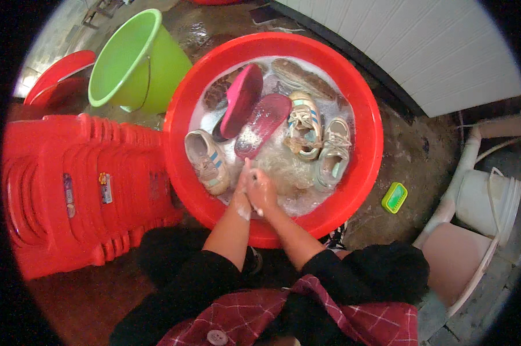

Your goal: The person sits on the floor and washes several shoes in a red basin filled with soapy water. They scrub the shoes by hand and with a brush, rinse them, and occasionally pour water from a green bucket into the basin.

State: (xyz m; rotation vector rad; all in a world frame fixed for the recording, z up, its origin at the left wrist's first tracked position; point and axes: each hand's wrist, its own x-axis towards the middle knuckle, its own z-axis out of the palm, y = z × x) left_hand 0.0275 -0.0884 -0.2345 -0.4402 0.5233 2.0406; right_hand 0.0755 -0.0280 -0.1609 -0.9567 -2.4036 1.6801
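Over the near side of a red plastic basin [368, 168], my left hand [242, 179] and my right hand [262, 192] press together, both wet. My right fingers look curled against the left hand; whether anything lies between them is hidden. Just beyond my fingertips, a dark pink slipper [265, 123] floats sole up in sudsy, murky water. A brighter pink slipper [245, 97] leans on its side behind it. A sneaker with blue stripes [206, 162] rests at the left. To the right are another striped sneaker [304, 123] and a greyish sneaker [334, 151]. A brown-soled shoe [303, 78] lies at the back.
Stacked red plastic stools [83, 181] stand close at the left, a green bucket [169, 69] behind them. On the wet floor at the right sits a small yellow-green brush [394, 197]. White buckets [481, 203] stand farther right, near a pipe [448, 194]. A white panel [416, 52] borders the back right.
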